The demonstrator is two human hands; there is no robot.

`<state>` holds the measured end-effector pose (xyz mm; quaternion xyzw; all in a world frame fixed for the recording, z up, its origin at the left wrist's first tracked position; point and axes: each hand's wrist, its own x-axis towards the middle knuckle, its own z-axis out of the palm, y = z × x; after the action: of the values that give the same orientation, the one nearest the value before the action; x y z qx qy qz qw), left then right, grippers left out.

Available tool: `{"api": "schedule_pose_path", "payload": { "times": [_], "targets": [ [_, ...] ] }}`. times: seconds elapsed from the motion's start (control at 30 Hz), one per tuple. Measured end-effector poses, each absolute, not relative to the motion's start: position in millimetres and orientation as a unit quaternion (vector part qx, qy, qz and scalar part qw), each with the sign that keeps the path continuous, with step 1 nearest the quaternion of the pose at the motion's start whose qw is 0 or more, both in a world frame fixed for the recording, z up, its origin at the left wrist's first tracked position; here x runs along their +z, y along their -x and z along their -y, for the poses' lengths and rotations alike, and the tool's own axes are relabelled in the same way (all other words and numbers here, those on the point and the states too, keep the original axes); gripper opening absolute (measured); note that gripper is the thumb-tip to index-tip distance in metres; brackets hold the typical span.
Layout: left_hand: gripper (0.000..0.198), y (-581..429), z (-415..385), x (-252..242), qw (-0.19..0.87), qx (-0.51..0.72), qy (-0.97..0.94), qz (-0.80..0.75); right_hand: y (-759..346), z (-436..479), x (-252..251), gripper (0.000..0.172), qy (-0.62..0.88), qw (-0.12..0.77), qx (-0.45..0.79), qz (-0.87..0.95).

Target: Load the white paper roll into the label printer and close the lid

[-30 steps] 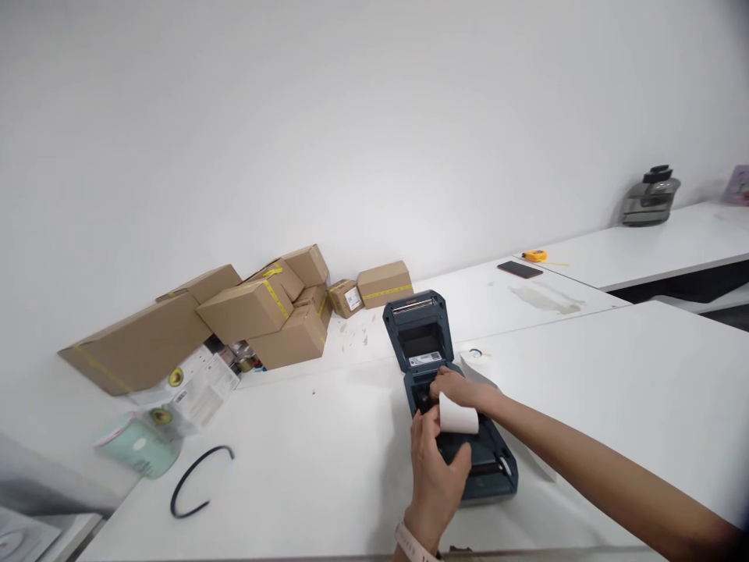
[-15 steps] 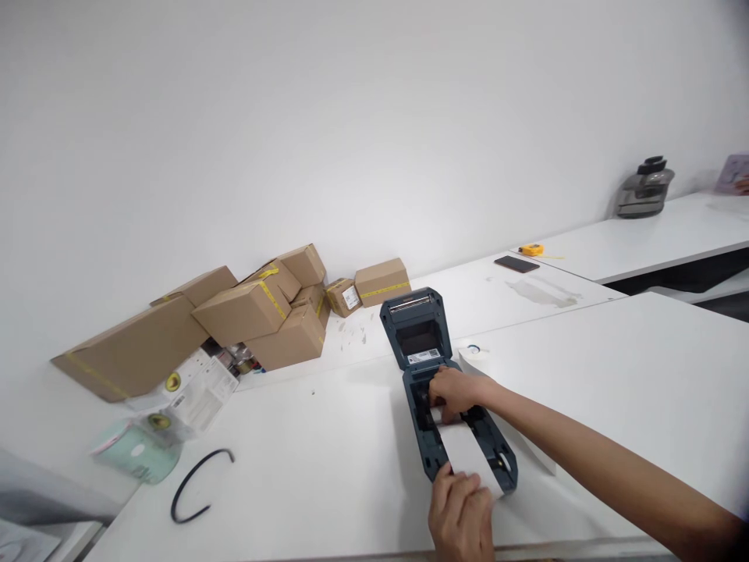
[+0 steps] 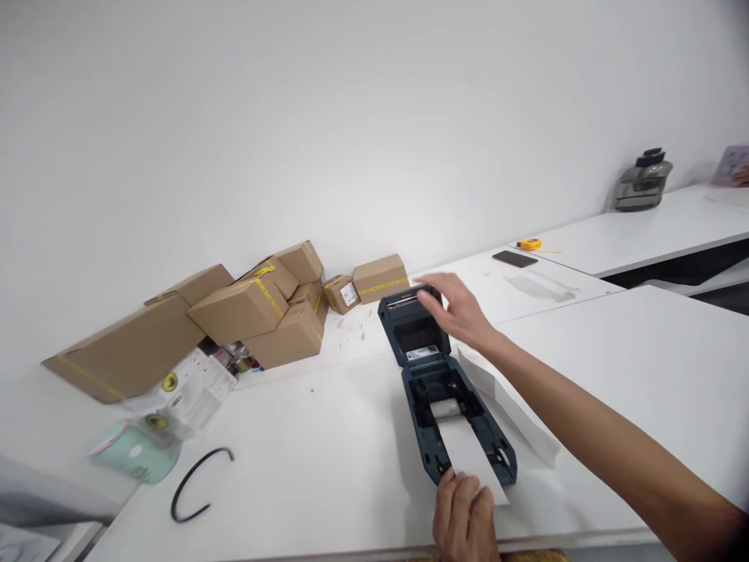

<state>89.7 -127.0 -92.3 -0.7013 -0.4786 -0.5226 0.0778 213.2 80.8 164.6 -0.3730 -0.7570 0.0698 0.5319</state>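
A dark blue-grey label printer [image 3: 417, 421] stands on the white table with its lid [image 3: 398, 336] tipped back. Inside it lies a small white paper roll [image 3: 445, 408], and a paper strip [image 3: 468, 449] runs from it over the front edge. My left hand [image 3: 465, 515] is closed at that edge, fingers pressing the strip's end against the printer. Up at the lid's top corner is my right hand [image 3: 459, 308], its thumb on the inner side and its fingers over the top edge. A loose white strip [image 3: 515, 414] lies right of the printer.
Cardboard boxes [image 3: 239, 312] are piled at the back left, by a mint-green container [image 3: 137, 453]. A black curved strip [image 3: 184, 484] lies front left. Farther right are a phone [image 3: 515, 258], a yellow tape measure [image 3: 530, 244] and a grey translucent bottle [image 3: 644, 183].
My right hand has left the paper roll inside the printer and moved up to the lid's top edge. My left hand stays on the paper strip at the front.
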Motion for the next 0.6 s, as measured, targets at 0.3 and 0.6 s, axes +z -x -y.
{"api": "schedule_pose_path", "payload": {
  "times": [0.3,0.6],
  "targets": [
    [0.027,-103,123,-65,0.198,-0.578,0.649,0.453,-212,-92,153,0.056,0.393,0.552,0.285,0.678],
    [0.028,-101,134,-56,0.228,-0.513,0.654,0.506,-250,33,46,0.048,0.384,0.528,0.375,0.658]
  ]
}}
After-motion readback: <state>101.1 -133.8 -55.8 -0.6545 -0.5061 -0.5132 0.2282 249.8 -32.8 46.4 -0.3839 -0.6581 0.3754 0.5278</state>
